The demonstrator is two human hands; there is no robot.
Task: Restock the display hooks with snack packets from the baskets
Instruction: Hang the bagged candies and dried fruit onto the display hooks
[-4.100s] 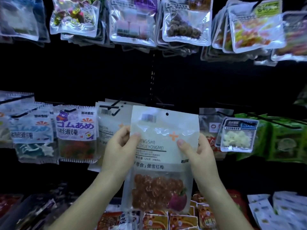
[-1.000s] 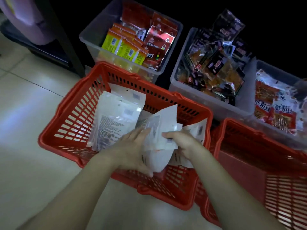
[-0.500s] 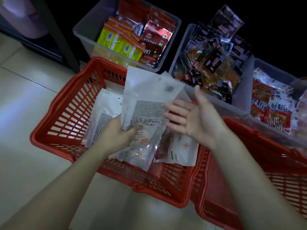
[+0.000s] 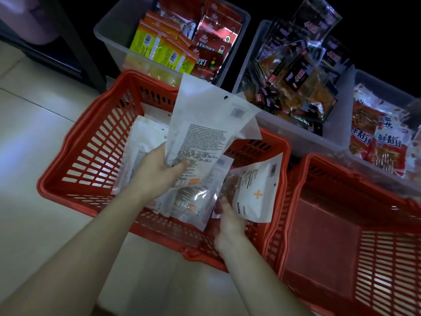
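Observation:
A red plastic basket (image 4: 86,160) on the floor holds several white snack packets. My left hand (image 4: 157,174) grips a small stack of them above the basket, back sides up, the top white packet (image 4: 205,124) showing its hang hole and barcode. My right hand (image 4: 227,222) is low in the basket's near right corner, fingers on the bottom edge of another white packet (image 4: 257,195) with an orange cross, which lies face up against the basket wall. Its fingertips are blurred and partly hidden. No display hooks are in view.
A second red basket (image 4: 341,224) stands to the right and looks empty. Behind are clear bins: one with yellow and red packets (image 4: 182,46), one with dark packets (image 4: 296,71), one with red-and-white packets (image 4: 378,142). Pale tiled floor lies left; a dark shelf post (image 4: 77,49) rises at top left.
Earlier I held a packet up at the hooks; since then I look down into the basket. In the last half second my right hand dropped from open above the packets onto the orange-cross packet.

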